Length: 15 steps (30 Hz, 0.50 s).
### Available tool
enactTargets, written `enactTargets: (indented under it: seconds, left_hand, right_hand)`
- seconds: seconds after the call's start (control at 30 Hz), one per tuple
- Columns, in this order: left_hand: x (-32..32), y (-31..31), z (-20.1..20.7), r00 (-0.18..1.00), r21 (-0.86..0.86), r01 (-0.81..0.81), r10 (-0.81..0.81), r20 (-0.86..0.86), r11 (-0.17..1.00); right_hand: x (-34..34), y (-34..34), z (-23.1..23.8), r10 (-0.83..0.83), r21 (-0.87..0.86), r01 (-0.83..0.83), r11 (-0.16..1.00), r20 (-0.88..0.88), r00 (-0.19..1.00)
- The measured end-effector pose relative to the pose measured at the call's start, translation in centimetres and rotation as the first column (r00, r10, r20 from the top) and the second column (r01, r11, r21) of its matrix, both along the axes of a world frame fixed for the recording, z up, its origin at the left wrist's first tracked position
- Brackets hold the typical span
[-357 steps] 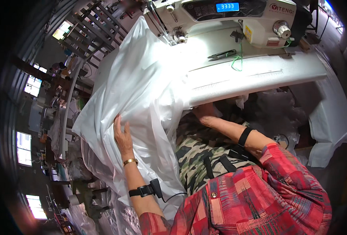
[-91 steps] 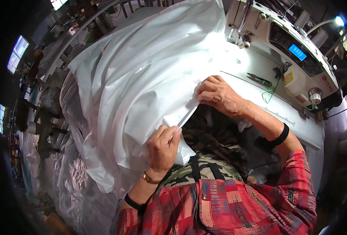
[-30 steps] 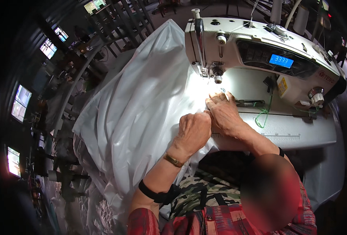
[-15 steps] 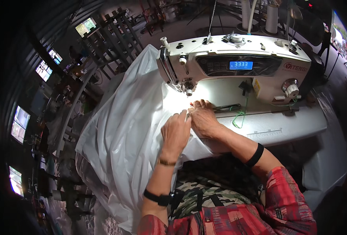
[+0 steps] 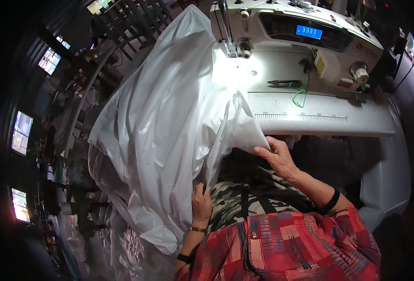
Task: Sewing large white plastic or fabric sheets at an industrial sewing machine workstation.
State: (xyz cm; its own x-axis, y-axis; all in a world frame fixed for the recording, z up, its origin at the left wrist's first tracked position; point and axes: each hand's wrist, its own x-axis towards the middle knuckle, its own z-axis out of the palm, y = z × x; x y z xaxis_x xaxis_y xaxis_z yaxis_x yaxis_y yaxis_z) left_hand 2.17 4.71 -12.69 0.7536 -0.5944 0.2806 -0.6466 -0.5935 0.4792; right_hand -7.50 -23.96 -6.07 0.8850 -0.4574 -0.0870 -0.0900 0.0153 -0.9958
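Observation:
A large white plastic sheet runs from under the needle area of a white sewing machine down over the table's front edge toward my lap. My right hand pinches the sheet's corner between thumb and fingers, just below the table edge. Lower and to the left, my left hand grips a hanging fold of the same sheet near my waist, its fingers curled round it. Bright lamp light washes out the sheet around the needle, so its edge there is hard to make out.
Thread snips lie on the machine bed, with a loop of green cord beside them. A ruler scale runs along the table's front. More pale sheeting hangs at the right end. A dark slatted rack stands beyond the sheet.
Both hands have left the needle area and come down toward my body, the right to the sheet's corner, the left to a lower fold. The view has shifted, so the machine sits higher.

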Motion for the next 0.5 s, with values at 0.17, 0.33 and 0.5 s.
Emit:
enactTargets:
  seconds: [0.17,0.33,0.5]
  left_hand:
    - [-2.7,4.5,7.8,0.566,-0.485,-0.241,-0.284,-0.774,0.841]
    - [-1.3,4.9,11.2,0.358,-0.541,-0.471,-0.410,-0.839,0.696]
    - [-0.3,0.9,12.3,0.616,-0.258,0.090,-0.257,-0.745,0.962]
  right_hand:
    - [-1.4,0.3,-0.7,-0.026,0.012,0.026,1.000,-0.044,0.999]
    - [-6.3,-0.1,2.9,0.025,-0.026,-0.023,0.999,0.082,0.996]
    - [-7.4,-3.6,2.8,-0.193,-0.327,0.122,0.937,-0.197,0.961]
